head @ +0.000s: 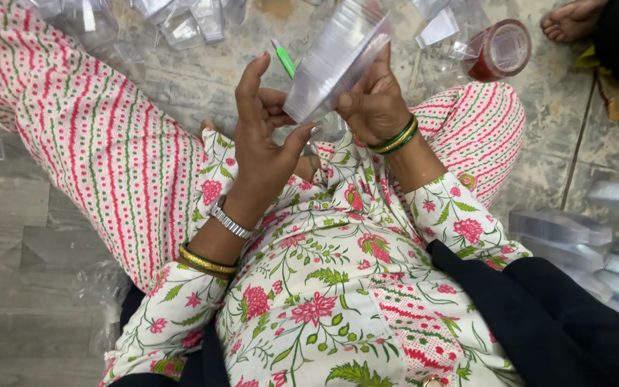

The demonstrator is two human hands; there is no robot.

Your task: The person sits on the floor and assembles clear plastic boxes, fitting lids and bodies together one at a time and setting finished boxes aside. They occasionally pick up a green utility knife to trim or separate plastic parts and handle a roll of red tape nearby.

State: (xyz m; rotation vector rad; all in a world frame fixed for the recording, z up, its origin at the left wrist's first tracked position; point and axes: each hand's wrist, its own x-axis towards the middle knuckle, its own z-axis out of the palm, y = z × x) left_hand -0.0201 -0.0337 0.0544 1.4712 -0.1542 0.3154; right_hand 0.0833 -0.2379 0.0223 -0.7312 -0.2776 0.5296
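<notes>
A stack of clear plastic lids (334,61) is held up above the person's lap, its long axis running on a slant from low near the left thumb up toward the far edge of the floor (30,236); the flat faces look tilted toward the left. The right hand (375,100) is closed round the stack from the right side and behind, its fingers (356,104) curled tight under the lower end, so it carries the stack. The left hand (266,136) is spread fairly wide, thumb tip touching the lower corner of the stack, the forefinger raised and free, the other fingers bent loosely toward the stack's near face. A green pen-like stick (284,59) lies on the floor just past the left hand. Near the far right of the floor a round red-rimmed tub (499,50) lies on its side with clear film over its mouth; what is in it cannot be told. More clear plastic pieces (180,21) lie scattered at the far edge, and clear trays (574,229) are stacked at the right edge.
</notes>
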